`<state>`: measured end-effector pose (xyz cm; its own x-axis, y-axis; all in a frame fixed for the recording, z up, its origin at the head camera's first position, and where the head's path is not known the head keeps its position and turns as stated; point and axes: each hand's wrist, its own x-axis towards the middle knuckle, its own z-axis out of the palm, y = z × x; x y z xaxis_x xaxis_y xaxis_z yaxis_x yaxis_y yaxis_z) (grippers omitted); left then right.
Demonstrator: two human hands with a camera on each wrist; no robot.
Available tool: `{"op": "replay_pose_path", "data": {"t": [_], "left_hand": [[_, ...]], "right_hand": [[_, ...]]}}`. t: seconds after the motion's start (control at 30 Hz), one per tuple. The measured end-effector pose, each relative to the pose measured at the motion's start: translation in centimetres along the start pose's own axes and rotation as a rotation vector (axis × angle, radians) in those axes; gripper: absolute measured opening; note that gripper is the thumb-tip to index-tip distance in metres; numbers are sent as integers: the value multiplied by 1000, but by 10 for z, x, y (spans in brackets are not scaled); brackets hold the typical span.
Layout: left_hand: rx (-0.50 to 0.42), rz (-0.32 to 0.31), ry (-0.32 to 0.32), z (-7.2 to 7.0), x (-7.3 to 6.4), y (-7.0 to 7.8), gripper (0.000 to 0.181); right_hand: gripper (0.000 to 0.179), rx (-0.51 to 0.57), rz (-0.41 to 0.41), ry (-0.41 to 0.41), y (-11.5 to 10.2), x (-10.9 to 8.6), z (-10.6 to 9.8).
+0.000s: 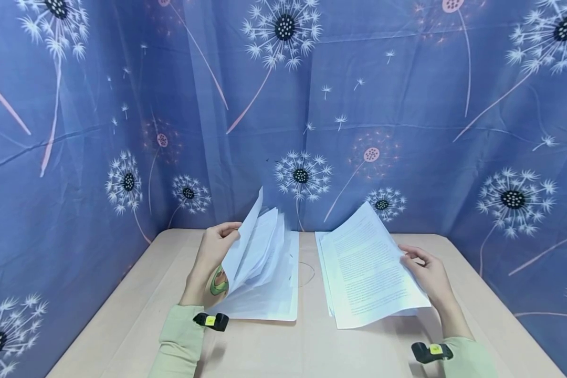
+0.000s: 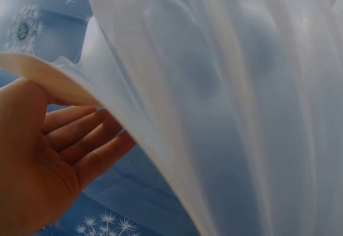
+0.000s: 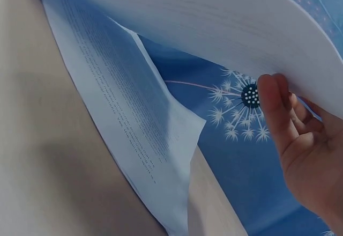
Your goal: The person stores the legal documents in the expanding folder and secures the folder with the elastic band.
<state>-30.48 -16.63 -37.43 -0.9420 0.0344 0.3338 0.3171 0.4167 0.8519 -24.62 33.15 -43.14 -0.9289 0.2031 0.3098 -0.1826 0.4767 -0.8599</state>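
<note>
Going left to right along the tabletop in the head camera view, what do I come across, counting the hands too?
Left hand → open folder of translucent pages → raised printed sheet → right hand.

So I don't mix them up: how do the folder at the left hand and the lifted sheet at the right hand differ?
The folder has several leaves, fanned apart; the lifted sheet is one page. The folder bears a coloured picture outside its cover; the lifted sheet shows dense printed text. Shared: each is held by an edge, in the left hand and right hand respectively.
</note>
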Motion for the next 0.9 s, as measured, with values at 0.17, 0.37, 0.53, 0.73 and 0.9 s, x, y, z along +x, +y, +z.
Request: {"op": "replay_pose_path", "data": {"t": [0.17, 0.37, 0.53, 0.73, 0.9], "left_hand": [[2, -5, -3, 0, -1, -1, 34], [2, -4, 1, 0, -2, 0, 34], [4, -2, 8, 0, -1, -1, 33], [11, 0, 10, 0, -1, -1, 33], [9, 6, 11, 0, 0, -1, 33]], "right_hand": [[44, 29, 18, 8, 4, 0, 0], [45, 33, 37, 22, 2, -1, 1], [45, 52, 47, 28, 0, -1, 2], [45, 90, 60, 26, -2, -1, 2], [45, 108, 67, 26, -5, 0, 2]]}}
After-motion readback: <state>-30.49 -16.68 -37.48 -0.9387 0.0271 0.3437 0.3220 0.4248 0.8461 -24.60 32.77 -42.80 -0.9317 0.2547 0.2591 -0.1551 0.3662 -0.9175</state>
